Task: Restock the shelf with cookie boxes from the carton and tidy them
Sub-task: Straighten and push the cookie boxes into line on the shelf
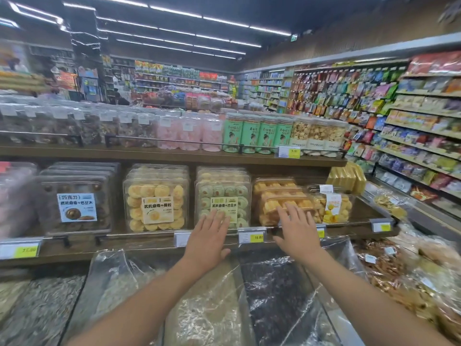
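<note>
The left hand (209, 237) and right hand (296, 229) are reaching out flat-fingered, grasping nothing, at the fronts of the cookie boxes (222, 193) standing on the shelf (137, 248). The clear plastic boxes are probably light, slippery and crushable, so grip both side walls.

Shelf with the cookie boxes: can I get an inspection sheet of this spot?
Surface: wooden shelf, boxes standing in rows.
Job's things: brown box, yellow box and green box face forward; orange box to their right; carton not seen.
Clutter: price tags on the front edge; plastic-covered bins below.
Grippers: left hand open at the green box; right hand open at the orange box.
Cables: nothing seen.
Surroundings: jars on the level above; snack aisle to the right.
</note>
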The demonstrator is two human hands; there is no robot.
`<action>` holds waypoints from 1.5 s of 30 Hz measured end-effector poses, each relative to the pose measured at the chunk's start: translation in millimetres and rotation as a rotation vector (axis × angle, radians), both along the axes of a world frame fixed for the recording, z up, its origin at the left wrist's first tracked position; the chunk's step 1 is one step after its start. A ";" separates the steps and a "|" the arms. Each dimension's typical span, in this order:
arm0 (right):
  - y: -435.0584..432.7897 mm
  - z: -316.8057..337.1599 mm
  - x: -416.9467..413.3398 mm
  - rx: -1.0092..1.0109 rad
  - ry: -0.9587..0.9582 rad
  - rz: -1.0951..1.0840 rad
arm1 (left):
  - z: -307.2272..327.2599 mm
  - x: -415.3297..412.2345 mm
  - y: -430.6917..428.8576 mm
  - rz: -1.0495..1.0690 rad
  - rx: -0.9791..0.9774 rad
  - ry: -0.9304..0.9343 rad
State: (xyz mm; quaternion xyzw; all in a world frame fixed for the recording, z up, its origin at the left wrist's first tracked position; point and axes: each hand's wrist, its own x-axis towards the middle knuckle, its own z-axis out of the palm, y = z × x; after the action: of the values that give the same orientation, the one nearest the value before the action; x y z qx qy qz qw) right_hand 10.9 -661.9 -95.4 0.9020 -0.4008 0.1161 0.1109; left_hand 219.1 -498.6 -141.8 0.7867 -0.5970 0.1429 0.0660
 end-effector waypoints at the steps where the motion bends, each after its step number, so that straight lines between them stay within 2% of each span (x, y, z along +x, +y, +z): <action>1: -4.9 -0.1 -5.6 0.004 0.001 -0.005 | -0.4 -3.2 -6.5 -0.008 0.004 0.007; 10: -87.3 -11.2 -43.1 0.036 0.013 0.009 | -2.7 -45.9 -94.0 -0.024 -0.013 0.031; 19: -186.2 -25.4 -49.0 0.114 0.000 0.124 | -18.8 -79.9 -193.4 0.138 0.050 0.332; 28: -245.2 -43.1 -29.0 0.164 -0.127 0.257 | -34.0 -72.2 -237.5 0.170 -0.261 0.548; 32: -262.3 -43.7 -18.6 0.230 -0.291 0.269 | -39.3 -62.4 -260.6 0.220 -0.431 0.815; 35: -266.2 -49.7 -12.9 0.206 -0.357 0.240 | -46.1 -57.9 -270.6 0.262 -0.481 0.965; 38: -265.3 -54.0 -5.6 0.152 -0.338 0.200 | -52.7 -57.0 -275.3 0.251 -0.504 1.025; 42: -275.9 -48.7 -5.8 0.116 -0.238 0.205 | -52.6 -52.2 -274.2 0.223 -0.439 1.161; 45: -290.9 -34.6 -7.3 0.136 -0.135 0.172 | -56.9 -38.1 -272.3 0.190 -0.423 1.171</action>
State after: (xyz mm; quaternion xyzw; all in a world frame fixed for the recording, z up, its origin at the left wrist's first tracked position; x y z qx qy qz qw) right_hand 3.7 -952.8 -130.0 0.9286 -0.3355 0.1580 0.0118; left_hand 181.0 -770.9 -198.7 0.7540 -0.3482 -0.1910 0.5231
